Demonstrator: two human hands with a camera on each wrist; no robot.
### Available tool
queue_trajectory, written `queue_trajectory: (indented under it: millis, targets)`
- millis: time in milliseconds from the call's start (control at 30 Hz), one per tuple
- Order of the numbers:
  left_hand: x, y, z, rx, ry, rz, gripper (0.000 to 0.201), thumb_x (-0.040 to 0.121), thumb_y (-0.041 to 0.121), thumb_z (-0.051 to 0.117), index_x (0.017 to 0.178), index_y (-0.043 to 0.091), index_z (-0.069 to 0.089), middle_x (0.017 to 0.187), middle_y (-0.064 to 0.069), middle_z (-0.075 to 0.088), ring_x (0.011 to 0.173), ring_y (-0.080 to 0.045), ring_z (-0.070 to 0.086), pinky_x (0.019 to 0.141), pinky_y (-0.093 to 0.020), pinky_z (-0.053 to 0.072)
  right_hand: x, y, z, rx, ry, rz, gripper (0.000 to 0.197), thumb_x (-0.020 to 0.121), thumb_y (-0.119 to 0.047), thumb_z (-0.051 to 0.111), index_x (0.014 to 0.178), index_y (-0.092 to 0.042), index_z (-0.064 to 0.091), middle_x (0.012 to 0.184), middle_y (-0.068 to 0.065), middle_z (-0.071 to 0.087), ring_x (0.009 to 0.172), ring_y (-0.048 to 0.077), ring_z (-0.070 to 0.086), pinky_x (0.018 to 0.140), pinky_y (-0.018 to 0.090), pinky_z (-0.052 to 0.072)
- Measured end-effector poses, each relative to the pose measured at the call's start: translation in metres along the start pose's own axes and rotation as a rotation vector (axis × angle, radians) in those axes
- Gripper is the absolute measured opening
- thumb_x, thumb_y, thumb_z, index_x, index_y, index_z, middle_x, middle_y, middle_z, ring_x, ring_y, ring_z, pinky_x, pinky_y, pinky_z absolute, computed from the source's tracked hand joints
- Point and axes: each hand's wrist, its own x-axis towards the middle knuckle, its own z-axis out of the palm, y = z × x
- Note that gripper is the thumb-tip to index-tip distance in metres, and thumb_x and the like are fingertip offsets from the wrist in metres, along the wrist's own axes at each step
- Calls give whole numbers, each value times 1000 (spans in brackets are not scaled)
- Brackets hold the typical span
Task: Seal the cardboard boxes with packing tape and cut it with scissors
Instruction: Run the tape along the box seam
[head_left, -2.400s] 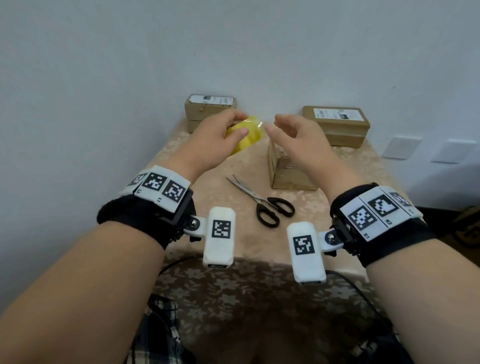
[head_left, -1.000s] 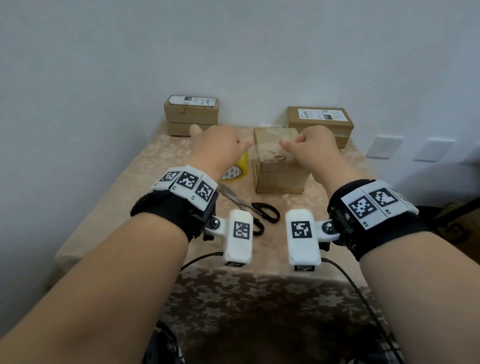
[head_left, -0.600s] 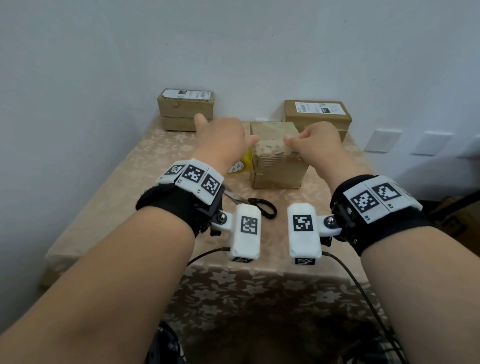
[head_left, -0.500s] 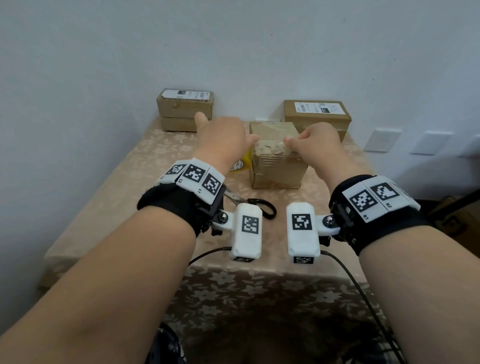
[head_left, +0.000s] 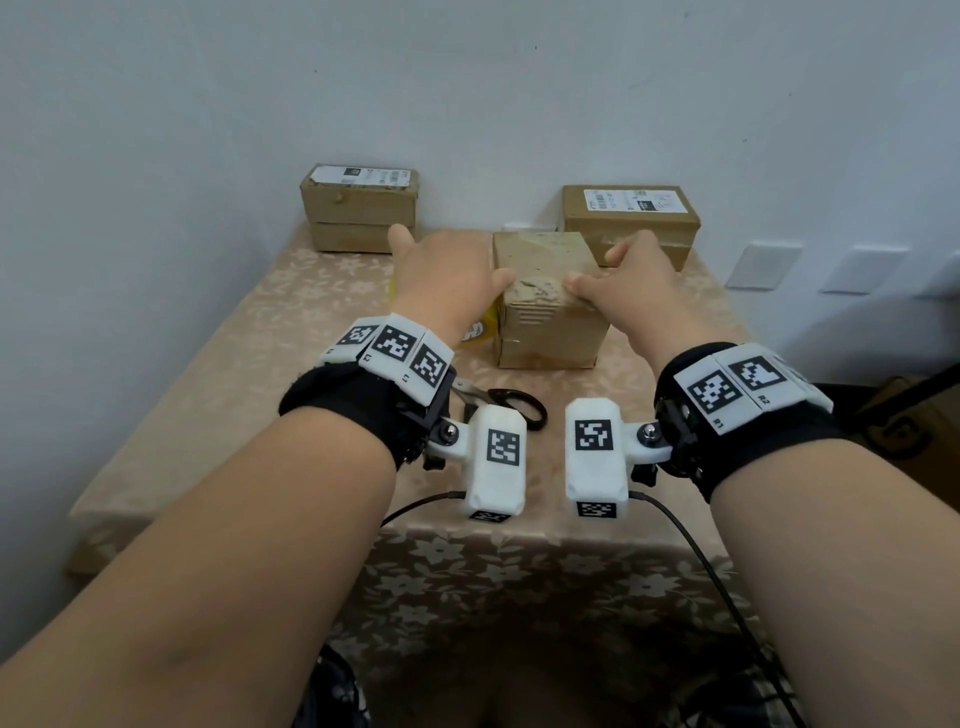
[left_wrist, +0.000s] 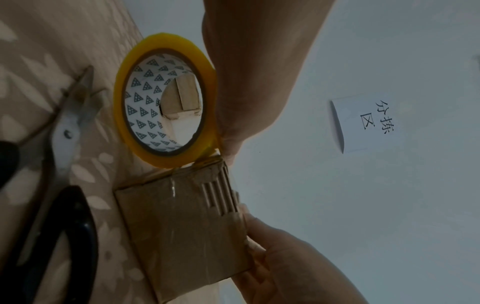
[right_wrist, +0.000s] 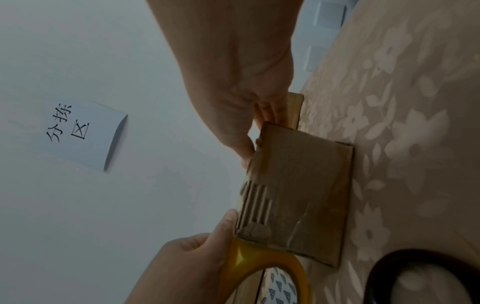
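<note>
We see, from the head view, a small brown cardboard box (head_left: 545, 306) standing at the middle of a table covered with a beige floral cloth (head_left: 249, 374), with both hands set on its near top edge. The left hand (head_left: 447, 280) holds a yellow roll of packing tape with a white, triangle-printed core (left_wrist: 166, 98) upright just beside the box's left side; the left wrist view shows its fingers wrapped over the roll's outer rim, with the fingertip (left_wrist: 231, 148) reaching the box's upper corner. The right hand (head_left: 628, 280) lies over the right part of the box top, its thumb (right_wrist: 246, 152) pressed against the top front edge and its fingers curled over the top toward the far side. We note a glossy clear strip on the box's front face, where torn cardboard exposes the corrugation; whether a fresh strip runs between the two thumbs we cannot tell. A pair of black-handled steel scissors (head_left: 511, 408) lies on the cloth just in front of the box, partly behind the left wrist. Two further brown cardboard boxes with white labels stand against the pale wall, one at the far left (head_left: 358, 213) and one at the far right (head_left: 628, 213). A white paper note with printed characters (left_wrist: 363, 125) hangs on the wall.
</note>
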Motion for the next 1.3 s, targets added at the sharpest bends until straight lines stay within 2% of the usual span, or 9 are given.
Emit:
queue_trajectory:
  millis: [167,267,333,500,633,733,900,1067,1300]
  targets:
    - [-2,0,-1,-1,-5,8,53,95,56,36,56,19,34,55,3,41,65,-22,43,103,-52,22,-6,-2,-4,-230,21,-275,38,98,-18,48,135,-11,46,140,9,45,129,23,42,110,37,32]
    - [-1,-1,0,-7,-9,4,52,94,56,36,59,18,39,58,3,42,69,-22,45,102,-50,23,-21,-10,5,-590,-212,-583,58,97,-23,39,151,-11,20,159,7,17,147,19,11,119,43,-3]
    - [-2,-2,2,-19,-19,-10,52,94,58,35,62,18,46,65,2,49,74,-22,48,100,-50,25,-27,-8,14,-795,-366,-564,68,98,-33,37,153,-12,3,161,5,2,148,16,1,118,43,-9]
    - [-7,-17,7,-455,77,48,33,92,53,43,93,24,58,90,10,54,95,-18,55,90,-39,34,-23,-1,18,-829,-364,-536,70,100,-48,31,154,-14,1,162,2,0,148,14,1,120,43,-3]
    - [-20,-51,14,-651,38,184,74,64,68,61,116,17,49,107,2,41,102,-15,43,91,-32,37,-24,4,21,-756,-301,-575,72,98,-52,35,153,-27,-5,161,0,8,148,14,8,120,44,3]
    - [-28,-72,20,-556,-109,179,69,73,40,77,128,14,43,118,-9,42,108,-18,41,86,-28,33,-24,-1,25,-783,-276,-553,73,94,-59,38,152,-36,1,160,2,14,147,18,12,119,49,7]
    - [-27,-72,14,-737,61,179,56,87,13,65,137,19,41,128,-8,50,117,-20,47,96,-29,36,-27,-10,42,-841,-206,-513,76,88,-65,45,150,-42,8,150,6,29,139,28,25,110,65,14]
    - [-27,-61,7,-488,206,279,61,83,-9,43,132,26,54,99,-11,40,94,-27,43,85,-36,39,-26,-8,47,-832,-179,-466,69,91,-62,40,150,-45,8,155,5,23,143,31,19,110,66,9]
    - [-31,-64,-3,-120,93,288,63,88,-9,42,133,34,51,107,-9,41,100,-28,39,80,-33,25,-24,-1,41,-849,-151,-458,61,96,-55,36,150,-43,10,159,3,19,144,34,18,113,64,9]
